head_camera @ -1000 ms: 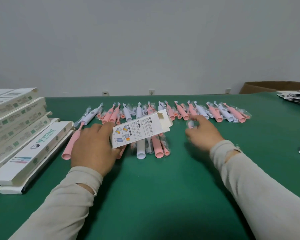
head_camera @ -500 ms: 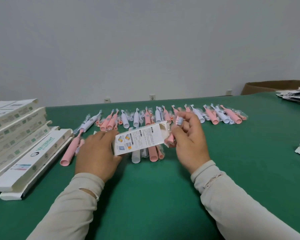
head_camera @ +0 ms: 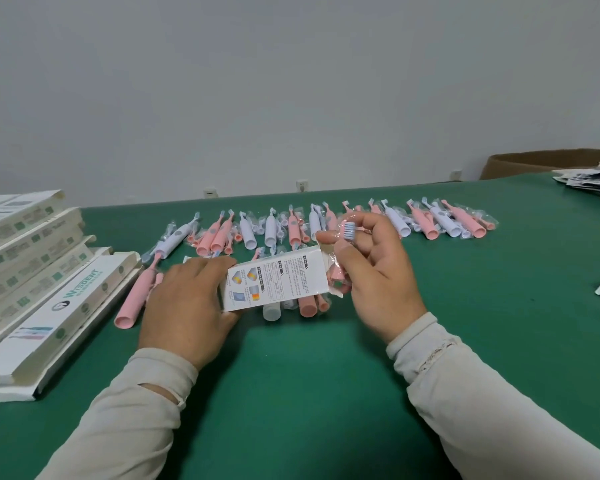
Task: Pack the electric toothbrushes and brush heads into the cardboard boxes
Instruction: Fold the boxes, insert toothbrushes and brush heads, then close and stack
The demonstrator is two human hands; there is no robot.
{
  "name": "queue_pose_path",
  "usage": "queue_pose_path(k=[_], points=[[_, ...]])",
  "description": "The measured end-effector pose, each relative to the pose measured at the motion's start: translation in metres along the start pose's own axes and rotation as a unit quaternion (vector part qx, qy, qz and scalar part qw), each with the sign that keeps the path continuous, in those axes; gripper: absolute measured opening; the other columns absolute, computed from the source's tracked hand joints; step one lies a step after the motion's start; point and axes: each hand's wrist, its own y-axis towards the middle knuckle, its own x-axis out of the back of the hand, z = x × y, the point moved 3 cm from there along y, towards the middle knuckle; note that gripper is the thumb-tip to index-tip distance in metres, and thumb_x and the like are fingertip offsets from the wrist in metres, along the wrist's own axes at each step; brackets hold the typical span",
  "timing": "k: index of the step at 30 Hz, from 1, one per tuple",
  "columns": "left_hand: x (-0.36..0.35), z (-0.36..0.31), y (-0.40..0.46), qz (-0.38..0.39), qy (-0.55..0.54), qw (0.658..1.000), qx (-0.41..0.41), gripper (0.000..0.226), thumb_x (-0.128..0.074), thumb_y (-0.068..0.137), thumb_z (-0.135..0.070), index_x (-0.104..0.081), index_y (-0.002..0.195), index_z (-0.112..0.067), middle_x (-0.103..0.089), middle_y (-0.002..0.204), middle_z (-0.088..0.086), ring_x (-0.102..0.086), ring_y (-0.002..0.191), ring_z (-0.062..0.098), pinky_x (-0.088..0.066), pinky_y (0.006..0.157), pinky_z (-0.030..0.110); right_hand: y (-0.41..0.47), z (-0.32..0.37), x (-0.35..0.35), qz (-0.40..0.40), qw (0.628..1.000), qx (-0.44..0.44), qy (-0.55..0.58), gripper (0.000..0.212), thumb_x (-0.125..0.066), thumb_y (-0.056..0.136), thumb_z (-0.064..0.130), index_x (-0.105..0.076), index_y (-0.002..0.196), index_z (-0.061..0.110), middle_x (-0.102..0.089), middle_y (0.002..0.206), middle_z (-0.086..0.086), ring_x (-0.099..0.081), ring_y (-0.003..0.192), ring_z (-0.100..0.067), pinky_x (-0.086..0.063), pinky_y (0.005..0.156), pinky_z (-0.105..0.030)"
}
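While left hand (head_camera: 184,306) grips box (head_camera: 278,278), right hand (head_camera: 371,268) pinches brush head (head_camera: 347,232).

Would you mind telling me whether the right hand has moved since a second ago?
Yes. The right hand has come in leftward from the toothbrush row to the small box's open end.

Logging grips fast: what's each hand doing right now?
Left hand: holds the small white printed cardboard box.
Right hand: pinches a pink plastic-wrapped brush head at the box's open end.
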Motion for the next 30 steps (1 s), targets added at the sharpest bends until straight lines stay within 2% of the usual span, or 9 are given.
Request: queue_pose_path(k=[4,8,13,16,20,22,25,28,30], points=[[0.0,0.002,-0.001,0.0,-0.003,1.0,-0.008,0.058,-0.084,0.074,-0.036,-0.06,0.126,-0.028,-0.065,0.118,-0.001,-0.056,0.105,0.027,-0.048,0.088,0.044,0.0,-0.002,0.0,0.011,1.0,-0.02,-0.004,0.019,-0.051,0.098,0.009,-0.053,0.108,0.025,-0.076,0.108,-0.001,-0.073,0.083,-0.013,-0.053,0.055,-0.02],[-0.001,0.003,-0.004,-0.005,-0.033,0.999,0.003,0.057,-0.084,0.073,-0.034,-0.06,0.125,-0.03,-0.064,0.116,-0.002,-0.054,0.102,0.026,-0.047,0.087,0.043,0.003,-0.003,0.002,-0.02,0.997,-0.053,0.044,0.016,-0.056,0.095,0.006,-0.051,0.106,0.017,-0.077,0.102,-0.003,-0.075,0.084,-0.017,-0.055,0.057,-0.026],[-0.001,0.001,-0.004,-0.015,-0.051,0.999,0.004,0.052,-0.083,0.075,-0.035,-0.062,0.122,-0.03,-0.065,0.112,-0.002,-0.054,0.101,0.025,-0.044,0.084,0.04,0.006,-0.003,0.011,-0.089,0.991,-0.054,0.086,0.02,-0.062,0.092,-0.006,-0.055,0.094,0.013,-0.067,0.076,0.001,-0.066,0.063,-0.009,-0.054,0.057,-0.022],[0.0,0.0,-0.004,-0.013,-0.044,0.999,0.004,0.051,-0.082,0.075,-0.037,-0.062,0.122,-0.029,-0.066,0.111,-0.001,-0.055,0.1,0.025,-0.045,0.083,0.04,0.006,-0.006,0.011,-0.084,0.991,-0.066,0.081,0.019,-0.061,0.093,-0.004,-0.054,0.101,0.011,-0.07,0.075,-0.001,-0.069,0.063,-0.013,-0.055,0.058,-0.022],[0.0,-0.001,-0.005,-0.009,-0.049,0.999,0.007,0.051,-0.081,0.077,-0.038,-0.061,0.123,-0.03,-0.065,0.112,-0.002,-0.054,0.101,0.025,-0.044,0.082,0.039,0.006,-0.007,0.01,-0.094,0.992,-0.057,0.06,0.036,-0.058,0.095,-0.004,-0.052,0.115,0.025,-0.071,0.073,0.001,-0.071,0.065,-0.012,-0.057,0.061,-0.023],[0.001,-0.001,-0.005,-0.012,-0.053,0.998,0.007,0.049,-0.081,0.077,-0.037,-0.062,0.121,-0.03,-0.065,0.109,-0.002,-0.053,0.098,0.024,-0.044,0.08,0.039,0.007,-0.007,0.011,-0.114,0.991,-0.051,0.048,0.031,-0.06,0.095,-0.002,-0.054,0.113,0.023,-0.071,0.076,-0.005,-0.073,0.067,-0.014,-0.058,0.062,-0.024],[0.0,-0.002,-0.005,-0.006,-0.051,0.999,0.012,0.05,-0.08,0.077,-0.04,-0.061,0.122,-0.032,-0.064,0.107,-0.005,-0.051,0.096,0.021,-0.046,0.079,0.039,0.005,-0.008,0.012,-0.144,0.987,-0.059,0.044,0.027,-0.063,0.094,0.0,-0.055,0.107,0.022,-0.064,0.093,-0.016,-0.074,0.07,-0.017,-0.058,0.063,-0.024],[0.0,-0.002,-0.004,-0.001,-0.055,0.998,0.018,0.051,-0.078,0.077,-0.043,-0.059,0.124,-0.034,-0.063,0.107,-0.006,-0.049,0.095,0.019,-0.046,0.078,0.038,0.004,-0.007,0.012,-0.143,0.988,-0.056,0.029,0.024,-0.066,0.092,0.001,-0.056,0.103,0.019,-0.059,0.103,-0.01,-0.075,0.072,-0.019,-0.058,0.064,-0.022],[0.0,-0.002,-0.004,0.001,-0.053,0.998,0.02,0.051,-0.077,0.078,-0.046,-0.059,0.123,-0.035,-0.063,0.108,-0.007,-0.049,0.095,0.019,-0.045,0.078,0.038,0.004,-0.006,0.011,-0.13,0.99,-0.055,0.019,0.024,-0.069,0.089,0.0,-0.057,0.102,0.017,-0.062,0.107,-0.012,-0.075,0.074,-0.02,-0.058,0.067,-0.023]])
